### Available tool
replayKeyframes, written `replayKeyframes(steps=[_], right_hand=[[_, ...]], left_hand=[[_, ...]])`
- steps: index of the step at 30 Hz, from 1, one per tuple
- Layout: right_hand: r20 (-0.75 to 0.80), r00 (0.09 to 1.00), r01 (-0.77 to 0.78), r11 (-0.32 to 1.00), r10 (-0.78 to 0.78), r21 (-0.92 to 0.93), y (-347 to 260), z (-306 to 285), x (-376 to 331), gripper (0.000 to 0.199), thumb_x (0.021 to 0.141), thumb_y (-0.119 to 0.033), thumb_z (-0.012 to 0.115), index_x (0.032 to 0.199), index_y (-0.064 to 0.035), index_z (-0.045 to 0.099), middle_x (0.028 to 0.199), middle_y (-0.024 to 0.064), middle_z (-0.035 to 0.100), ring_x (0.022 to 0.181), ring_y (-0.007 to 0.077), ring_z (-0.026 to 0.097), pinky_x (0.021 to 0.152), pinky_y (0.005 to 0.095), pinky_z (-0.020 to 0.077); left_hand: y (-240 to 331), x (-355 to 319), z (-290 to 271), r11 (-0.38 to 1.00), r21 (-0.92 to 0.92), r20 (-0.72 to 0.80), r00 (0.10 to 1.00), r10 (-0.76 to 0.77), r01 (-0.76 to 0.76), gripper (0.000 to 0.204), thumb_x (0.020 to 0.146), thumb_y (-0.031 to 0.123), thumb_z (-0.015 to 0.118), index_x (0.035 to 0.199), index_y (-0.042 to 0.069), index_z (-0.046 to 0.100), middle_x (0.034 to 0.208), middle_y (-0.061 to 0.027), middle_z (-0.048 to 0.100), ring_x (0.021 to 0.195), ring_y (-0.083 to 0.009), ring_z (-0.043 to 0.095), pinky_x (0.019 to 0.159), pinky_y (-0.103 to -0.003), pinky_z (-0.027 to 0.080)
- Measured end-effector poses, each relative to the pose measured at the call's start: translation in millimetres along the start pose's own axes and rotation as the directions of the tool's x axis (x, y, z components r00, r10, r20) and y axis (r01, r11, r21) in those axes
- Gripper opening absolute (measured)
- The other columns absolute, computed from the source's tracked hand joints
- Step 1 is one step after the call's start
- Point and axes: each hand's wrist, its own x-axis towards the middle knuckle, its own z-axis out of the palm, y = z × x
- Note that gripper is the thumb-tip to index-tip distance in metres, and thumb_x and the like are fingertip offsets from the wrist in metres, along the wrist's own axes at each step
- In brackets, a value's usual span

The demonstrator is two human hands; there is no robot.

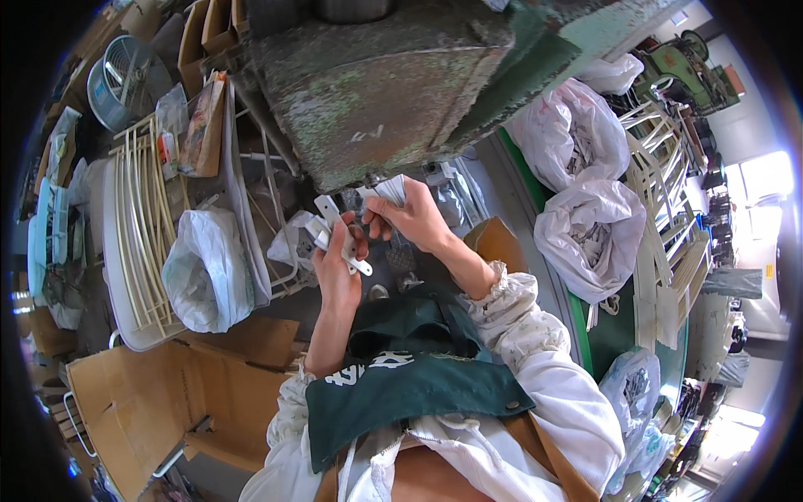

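Observation:
My left hand (338,272) is closed around a few white flat strips (326,207) with rounded ends and small holes, which stick out at different angles between its fingers. To its right, my right hand (419,219) grips a stack of white flat strips (391,190), the thumb and fingers pressed against its side. Both hands are close together, just below the front lower edge of a worn green metal machine (368,109). How many strips lie inside either grip is hidden by the fingers.
Left of me, a white plastic bag (207,269) stands beside long cream rods (138,234) on a pale tray. An open cardboard box (134,402) is at lower left. White sacks of small pieces (590,238) sit on the right, near more cream strips (669,293).

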Motion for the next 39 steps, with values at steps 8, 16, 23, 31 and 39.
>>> replayKeyframes(steps=[8, 16, 23, 31, 39], right_hand=[[0.016, 0.991, -0.127, 0.978, 0.131, -0.163, -10, 0, 6, 0.017, 0.091, -0.011, 0.057, 0.086, 0.0013, 0.046, 0.065, 0.0072, 0.061, 0.048, 0.0101, 0.056, 0.040, 0.0226, 0.0396], [-0.046, 0.982, -0.182, 0.983, 0.183, 0.023, 33, -22, 1, 0.011, 0.093, -0.009, 0.052, 0.100, -0.0008, 0.053, 0.074, 0.0063, 0.063, 0.064, 0.0120, 0.061, 0.056, 0.0235, 0.0492], [0.214, 0.888, 0.323, 0.219, -0.408, -0.921, 132, -97, 105, 0.018, 0.081, -0.006, 0.058, 0.098, -0.0019, 0.059, 0.089, 0.0142, 0.065, 0.085, 0.0286, 0.060, 0.073, 0.0366, 0.0474], [0.345, 0.865, 0.448, 0.251, -0.363, -0.858, 135, -84, 130, 0.017, 0.082, -0.010, 0.059, 0.097, -0.0027, 0.062, 0.083, 0.0099, 0.063, 0.077, 0.0221, 0.056, 0.067, 0.0333, 0.0448], [0.322, 0.892, 0.431, 0.381, -0.319, -0.818, 117, -88, 124, 0.016, 0.084, -0.015, 0.061, 0.095, -0.0036, 0.064, 0.077, 0.0056, 0.061, 0.069, 0.0155, 0.052, 0.060, 0.0300, 0.0422]], left_hand=[[3, 15, 11, 0.999, -0.048, -0.001, 1.000, 0.002, -0.002, 0.029, 0.094, 0.014, 0.050, 0.116, -0.005, 0.057, 0.081, -0.0071, 0.059, 0.059, -0.0103, 0.048, 0.054, -0.024, 0.035], [13, 12, -13, 0.998, -0.066, 0.047, 0.999, -0.007, 0.011, 0.036, 0.092, 0.018, 0.054, 0.118, -0.007, 0.055, 0.083, -0.0053, 0.056, 0.065, -0.0078, 0.045, 0.058, -0.023, 0.035], [0, 9, -14, 0.997, -0.070, 0.030, 0.999, -0.032, 0.034, 0.019, 0.093, 0.013, 0.054, 0.104, -0.003, 0.055, 0.084, -0.0091, 0.056, 0.066, -0.0143, 0.048, 0.058, -0.025, 0.037], [16, -13, 4, 0.954, 0.299, -0.043, 0.999, 0.020, -0.006, 0.017, 0.091, 0.016, 0.054, 0.099, 0.001, 0.056, 0.078, -0.0148, 0.066, 0.049, -0.0138, 0.055, 0.042, -0.023, 0.036], [4, -10, 17, 0.942, 0.328, 0.018, 0.997, 0.072, -0.074, 0.022, 0.092, 0.014, 0.053, 0.107, -0.002, 0.056, 0.083, -0.0163, 0.068, 0.049, -0.0123, 0.055, 0.042, -0.022, 0.034]])
